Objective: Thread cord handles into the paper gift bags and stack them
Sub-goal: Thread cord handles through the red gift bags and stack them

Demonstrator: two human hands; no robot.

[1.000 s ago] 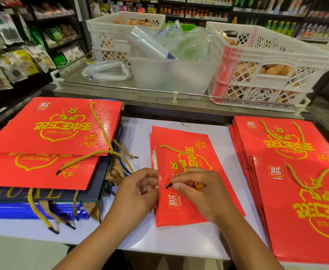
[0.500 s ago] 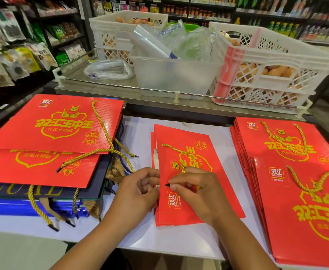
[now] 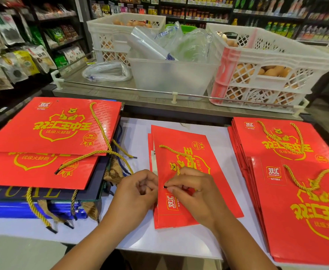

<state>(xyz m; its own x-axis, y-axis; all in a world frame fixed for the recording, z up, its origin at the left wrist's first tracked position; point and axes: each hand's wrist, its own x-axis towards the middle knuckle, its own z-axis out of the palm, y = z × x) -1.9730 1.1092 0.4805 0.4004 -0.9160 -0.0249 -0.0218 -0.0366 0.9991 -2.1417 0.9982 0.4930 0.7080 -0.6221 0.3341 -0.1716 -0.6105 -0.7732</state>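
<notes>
Bag in work: flat red paper gift bag with yellow print (image 3: 214, 172), lying on the white worktop (image 3: 136, 133) between the two piles, long axis running from near edge toward far-left, top edge nearest the hands.
Cord: twisted yellow cord handle (image 3: 176, 152), lying on the bag face, running from the far-left of the bag down to the right hand.
Cord tip: black end (image 3: 165, 186), poking out leftward from the right hand's fingertips, touching or just beside the bag's left edge.
Right hand (image 3: 196, 193): fingers curled, pinching the cord just behind the black tip, resting on the bag.
Left hand (image 3: 138, 193): fingers curled at the bag's left edge, seemingly holding that edge; exact grip hidden.
Key relation: tip points left toward the left hand, the two hands nearly touching; punched hole not visible, probably under the fingers at that edge.
Nearer hand: right hand carries the tip; left hand steadies the paper.
Step judged: feeding the tip through the hole, not yet pulled through.
Count, middle: one bag on top, at least one more red sheet beneath.
Count, left pile (image 3: 48, 131): two red bags showing, over dark and blue bags.
Count, right stack (image 3: 296, 201): two red faces showing atop many edges, too many to count.
Count, loose cords: cannot tell.
</notes>
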